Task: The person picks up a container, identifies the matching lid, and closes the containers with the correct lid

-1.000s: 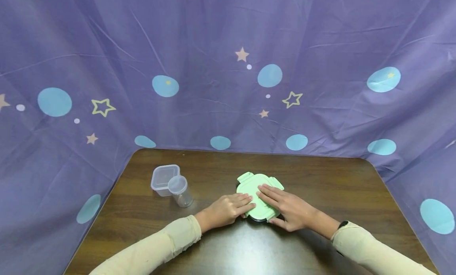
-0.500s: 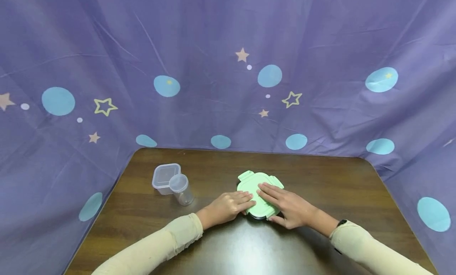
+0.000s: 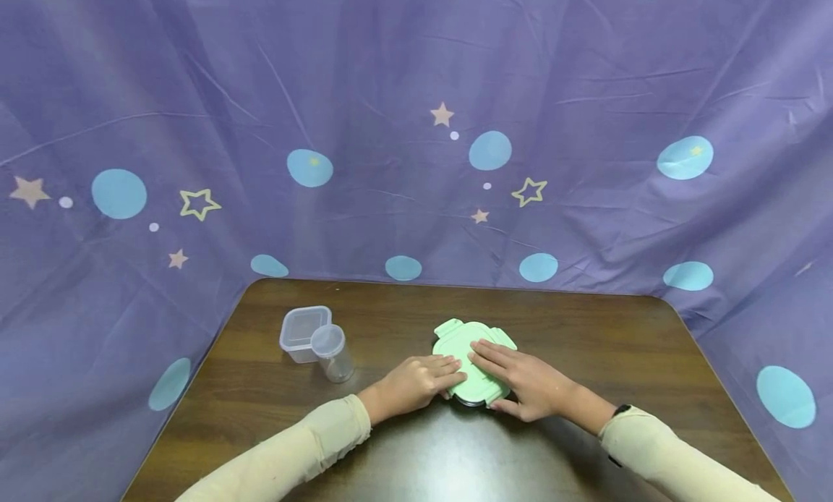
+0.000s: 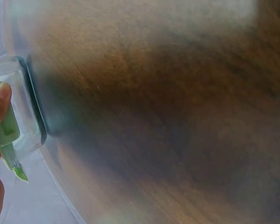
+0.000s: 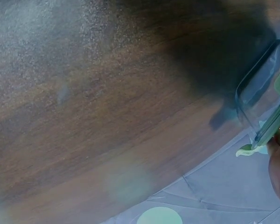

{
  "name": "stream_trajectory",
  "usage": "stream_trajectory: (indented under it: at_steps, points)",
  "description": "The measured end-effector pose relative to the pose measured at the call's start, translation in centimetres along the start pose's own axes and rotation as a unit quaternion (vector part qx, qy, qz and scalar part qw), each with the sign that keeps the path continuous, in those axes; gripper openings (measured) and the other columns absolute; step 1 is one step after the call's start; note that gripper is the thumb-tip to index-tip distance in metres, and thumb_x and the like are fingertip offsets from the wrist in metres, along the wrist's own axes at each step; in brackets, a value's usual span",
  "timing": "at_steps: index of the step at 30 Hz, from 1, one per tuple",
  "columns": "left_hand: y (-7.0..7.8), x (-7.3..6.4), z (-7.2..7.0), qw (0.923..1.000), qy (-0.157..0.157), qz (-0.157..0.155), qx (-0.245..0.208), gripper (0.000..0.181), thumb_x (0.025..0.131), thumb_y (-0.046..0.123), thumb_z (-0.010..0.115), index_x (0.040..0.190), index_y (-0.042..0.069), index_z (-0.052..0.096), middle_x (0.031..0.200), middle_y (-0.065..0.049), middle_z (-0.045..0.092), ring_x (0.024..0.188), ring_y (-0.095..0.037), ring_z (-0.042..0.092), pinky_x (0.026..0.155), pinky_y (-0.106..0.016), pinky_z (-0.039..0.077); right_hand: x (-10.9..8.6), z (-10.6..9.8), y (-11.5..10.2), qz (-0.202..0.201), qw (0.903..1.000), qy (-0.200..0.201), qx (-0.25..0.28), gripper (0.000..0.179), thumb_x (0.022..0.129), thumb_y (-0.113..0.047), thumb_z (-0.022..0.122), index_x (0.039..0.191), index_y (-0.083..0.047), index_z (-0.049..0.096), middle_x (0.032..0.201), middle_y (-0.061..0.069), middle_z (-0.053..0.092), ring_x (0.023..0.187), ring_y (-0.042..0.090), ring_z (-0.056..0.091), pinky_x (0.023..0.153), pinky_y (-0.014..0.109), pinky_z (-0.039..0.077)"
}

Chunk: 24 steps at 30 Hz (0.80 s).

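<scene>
A clear glass food container (image 4: 31, 116) with a pale green lid (image 3: 458, 341) stands at the middle of the table. My left hand (image 3: 413, 385) holds its left side, fingers lying over the lid. In the left wrist view the thumb presses a green side flap (image 4: 7, 128), which hangs down against the glass. My right hand (image 3: 530, 386) holds the right side, with its fingers spread across the lid top and its thumb at the near right edge. Two flaps on the far sides, such as the far left flap (image 3: 447, 327), stick outward. The palms' undersides are hidden.
To the left, a clear square plastic box (image 3: 304, 328) with a lid stands next to a clear round jar (image 3: 333, 357). The brown wooden table (image 3: 586, 328) ends at a purple curtain (image 3: 390, 162) with stars and blue spots.
The head view has tilted slightly, so the scene sits a little lower in it. Both hands stay on the food container with hardly any visible movement.
</scene>
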State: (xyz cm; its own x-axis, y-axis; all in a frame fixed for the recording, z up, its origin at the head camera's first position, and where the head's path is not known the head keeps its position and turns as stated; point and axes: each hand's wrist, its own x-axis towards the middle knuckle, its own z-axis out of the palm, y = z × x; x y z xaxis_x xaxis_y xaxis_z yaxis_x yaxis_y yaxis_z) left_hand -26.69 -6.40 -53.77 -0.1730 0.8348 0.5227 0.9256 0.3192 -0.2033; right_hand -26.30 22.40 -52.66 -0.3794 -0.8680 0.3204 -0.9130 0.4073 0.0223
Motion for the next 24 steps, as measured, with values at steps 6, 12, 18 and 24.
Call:
stream_trajectory:
  at_steps: [6, 12, 18, 24]
  points:
    - [0.06, -0.03, -0.06, 1.0, -0.002, -0.003, 0.004, 0.04, 0.082, 0.025, 0.083, 0.118, 0.012, 0.074, 0.118, -0.005, 0.076, 0.112, -0.019, 0.073, 0.1, -0.031, 0.056, 0.02, -0.01, 0.0, 0.004, 1.0, -0.001, 0.004, 0.084, 0.086, -0.043, 0.076, 0.149, 0.003, 0.046, 0.155, 0.022, 0.047, 0.141, 0.039, 0.049, 0.108, 0.047, 0.05]
    - [0.1, -0.02, -0.12, 0.9999, -0.01, -0.008, 0.0, 0.04, 0.083, 0.027, 0.081, 0.119, 0.013, 0.074, 0.119, -0.005, 0.076, 0.112, -0.018, 0.073, 0.1, -0.03, 0.056, 0.02, -0.03, 0.01, 0.003, 1.0, 0.001, 0.002, 0.085, 0.085, -0.043, 0.077, 0.149, 0.004, 0.046, 0.155, 0.023, 0.047, 0.14, 0.039, 0.05, 0.108, 0.048, 0.05]
    - [0.11, -0.06, -0.15, 0.9998, -0.014, -0.002, 0.013, 0.041, 0.084, 0.03, 0.08, 0.12, 0.013, 0.073, 0.121, -0.006, 0.075, 0.113, -0.019, 0.073, 0.101, -0.031, 0.056, 0.01, -0.07, 0.0, 0.011, 0.9999, -0.001, 0.005, 0.086, 0.084, -0.043, 0.078, 0.149, 0.003, 0.047, 0.155, 0.022, 0.047, 0.141, 0.039, 0.049, 0.109, 0.048, 0.05]
    - [-0.34, -0.21, -0.07, 0.9994, -0.017, 0.022, 0.023, 0.043, 0.084, 0.033, 0.079, 0.121, 0.013, 0.072, 0.121, -0.005, 0.075, 0.114, -0.019, 0.072, 0.101, -0.031, 0.056, 0.01, -0.01, 0.03, 0.013, 0.9999, 0.0, 0.009, 0.086, 0.083, -0.042, 0.079, 0.149, 0.002, 0.047, 0.155, 0.021, 0.047, 0.141, 0.039, 0.049, 0.108, 0.048, 0.05]
